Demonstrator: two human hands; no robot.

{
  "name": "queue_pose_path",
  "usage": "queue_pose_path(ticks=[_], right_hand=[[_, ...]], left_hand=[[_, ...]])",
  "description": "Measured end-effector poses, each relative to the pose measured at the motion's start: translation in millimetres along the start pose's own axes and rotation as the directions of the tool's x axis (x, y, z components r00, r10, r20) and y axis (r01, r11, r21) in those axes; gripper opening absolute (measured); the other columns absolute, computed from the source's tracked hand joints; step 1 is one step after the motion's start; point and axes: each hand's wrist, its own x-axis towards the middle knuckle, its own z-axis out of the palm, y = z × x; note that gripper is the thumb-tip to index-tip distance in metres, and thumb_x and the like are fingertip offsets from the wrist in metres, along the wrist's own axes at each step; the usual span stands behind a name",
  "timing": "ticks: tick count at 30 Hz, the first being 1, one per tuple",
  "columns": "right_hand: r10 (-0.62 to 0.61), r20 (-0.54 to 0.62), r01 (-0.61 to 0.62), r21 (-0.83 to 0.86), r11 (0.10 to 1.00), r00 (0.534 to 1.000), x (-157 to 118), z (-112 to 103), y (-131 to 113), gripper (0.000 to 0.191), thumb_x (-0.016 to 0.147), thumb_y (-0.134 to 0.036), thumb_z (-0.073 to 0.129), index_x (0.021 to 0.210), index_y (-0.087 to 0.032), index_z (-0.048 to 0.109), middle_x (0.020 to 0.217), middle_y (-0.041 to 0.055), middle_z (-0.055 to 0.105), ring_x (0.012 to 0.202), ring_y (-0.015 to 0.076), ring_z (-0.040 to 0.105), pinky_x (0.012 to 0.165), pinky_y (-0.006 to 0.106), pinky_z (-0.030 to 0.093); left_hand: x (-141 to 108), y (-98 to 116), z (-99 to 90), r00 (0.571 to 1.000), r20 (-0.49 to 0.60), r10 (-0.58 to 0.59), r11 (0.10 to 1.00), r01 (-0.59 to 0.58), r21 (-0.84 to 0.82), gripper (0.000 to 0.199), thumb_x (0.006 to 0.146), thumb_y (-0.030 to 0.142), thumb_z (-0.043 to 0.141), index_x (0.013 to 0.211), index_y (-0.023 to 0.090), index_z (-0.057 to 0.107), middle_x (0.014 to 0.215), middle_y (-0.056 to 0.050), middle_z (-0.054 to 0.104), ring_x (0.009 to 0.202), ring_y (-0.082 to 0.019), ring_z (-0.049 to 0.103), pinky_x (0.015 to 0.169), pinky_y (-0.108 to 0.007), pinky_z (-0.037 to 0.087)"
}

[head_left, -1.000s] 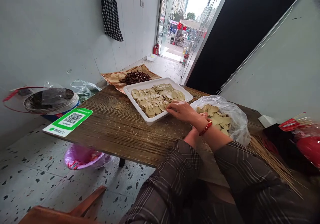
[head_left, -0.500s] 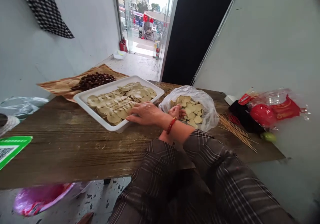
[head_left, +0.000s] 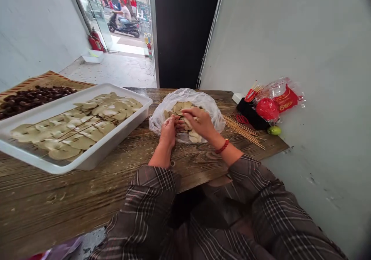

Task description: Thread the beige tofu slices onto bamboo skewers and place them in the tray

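Wood-grained counter (head_left: 87,190). Left hand (head_left: 168,130) half curled, right hand (head_left: 203,124) loosely bent, close together at pale slices (head_left: 195,137) in a plastic bag (head_left: 158,118); cannot tell whether either grips one. White tray (head_left: 124,131) stands left.

Left hand (head_left: 168,130), right hand (head_left: 203,123) — bagged slices (head_left: 180,107)

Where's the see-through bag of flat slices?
The bag sits near the middle of the head view, between the white tray on its left and the thin sticks on its right.
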Motion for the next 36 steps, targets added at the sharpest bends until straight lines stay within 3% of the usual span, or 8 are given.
queue_pose_path(ticks=[5, 7, 12, 19, 25, 29, 33, 36], right_hand=[[0.261, -0.233, -0.308, -0.194, 0.931, 0.937, -35, -87, 98, 0.030, 0.090, -0.030, 0.052, 0.106, -0.016, 0.072, 0.107, 0.0096, 0.074, 0.096, 0.0197, 0.067, 0.087, 0.032, 0.050], [0.393, -0.288, -0.480, -0.377, 0.792, 0.874, -52, -121, 127, 0.033, 0.091, -0.029, 0.048, 0.109, -0.016, 0.072, 0.110, 0.0101, 0.074, 0.098, 0.0191, 0.067, 0.088, 0.030, 0.049], [0.552, -0.368, -0.662, -0.470, 0.584, 0.748, -94, -174, 171, 0.032, 0.086, -0.024, 0.052, 0.105, -0.010, 0.074, 0.103, 0.0159, 0.075, 0.096, 0.0243, 0.068, 0.087, 0.033, 0.047], [0.658, -0.352, -0.716, -0.551, 0.429, 0.666, -111, -169, 195, 0.028, 0.085, -0.027, 0.056, 0.103, -0.016, 0.076, 0.102, 0.0119, 0.075, 0.098, 0.0234, 0.066, 0.086, 0.030, 0.046], [0.648, -0.398, -0.728, -0.574, 0.376, 0.649, -108, -164, 195, 0.032, 0.086, -0.020, 0.051, 0.106, -0.016, 0.076, 0.105, 0.0141, 0.073, 0.100, 0.0238, 0.065, 0.089, 0.031, 0.045], [0.575, -0.427, -0.703, -0.564, 0.433, 0.698, -113, -166, 184, 0.037, 0.086, -0.019, 0.046, 0.109, -0.013, 0.075, 0.103, 0.0169, 0.071, 0.100, 0.0243, 0.063, 0.089, 0.032, 0.045], [0.485, -0.442, -0.656, -0.519, 0.548, 0.755, -113, -170, 171, 0.036, 0.085, -0.022, 0.042, 0.097, -0.010, 0.074, 0.095, 0.0167, 0.072, 0.097, 0.0258, 0.062, 0.086, 0.035, 0.046], [0.418, -0.458, -0.602, -0.401, 0.690, 0.785, -105, -164, 155, 0.035, 0.085, -0.030, 0.042, 0.096, -0.011, 0.070, 0.082, 0.0107, 0.070, 0.068, 0.0200, 0.059, 0.067, 0.033, 0.048]], left_hand=[[1, 3, -0.3, 1.000, 0.003, -0.007, 1.000, 0.007, -0.003, 0.029, 0.096, 0.041, 0.048, 0.093, 0.016, 0.061, 0.070, -0.003, 0.070, 0.056, -0.012, 0.066, 0.057, -0.024, 0.049], [2, 3, -0.6, 1.000, 0.006, 0.000, 1.000, 0.000, 0.002, 0.028, 0.096, 0.042, 0.049, 0.093, 0.016, 0.060, 0.069, -0.003, 0.070, 0.057, -0.012, 0.066, 0.057, -0.023, 0.050], [4, 4, -2.4, 1.000, 0.026, 0.009, 1.000, -0.009, 0.005, 0.029, 0.094, 0.042, 0.052, 0.094, 0.014, 0.061, 0.069, -0.004, 0.071, 0.057, -0.013, 0.067, 0.058, -0.023, 0.051], [5, 4, -4.2, 0.999, 0.040, 0.025, 0.999, -0.026, 0.030, 0.034, 0.091, 0.046, 0.055, 0.095, 0.013, 0.062, 0.071, -0.005, 0.071, 0.058, -0.014, 0.068, 0.057, -0.023, 0.052], [6, 4, -4.4, 0.999, 0.034, 0.012, 1.000, -0.013, 0.029, 0.031, 0.093, 0.043, 0.053, 0.095, 0.013, 0.061, 0.070, -0.004, 0.071, 0.056, -0.013, 0.067, 0.056, -0.023, 0.052], [3, 3, -4.2, 1.000, 0.017, 0.016, 1.000, -0.017, 0.019, 0.028, 0.094, 0.040, 0.052, 0.096, 0.013, 0.060, 0.069, -0.004, 0.070, 0.055, -0.013, 0.067, 0.055, -0.022, 0.051], [-1, 0, -3.5, 0.999, 0.029, 0.019, 1.000, -0.019, -0.005, 0.027, 0.092, 0.040, 0.054, 0.093, 0.014, 0.059, 0.069, -0.004, 0.070, 0.054, -0.013, 0.066, 0.053, -0.022, 0.050], [-2, -1, -3.2, 0.999, -0.015, 0.050, 0.998, -0.051, -0.025, 0.025, 0.090, 0.039, 0.056, 0.092, 0.014, 0.059, 0.068, -0.003, 0.068, 0.052, -0.012, 0.064, 0.053, -0.022, 0.050]])
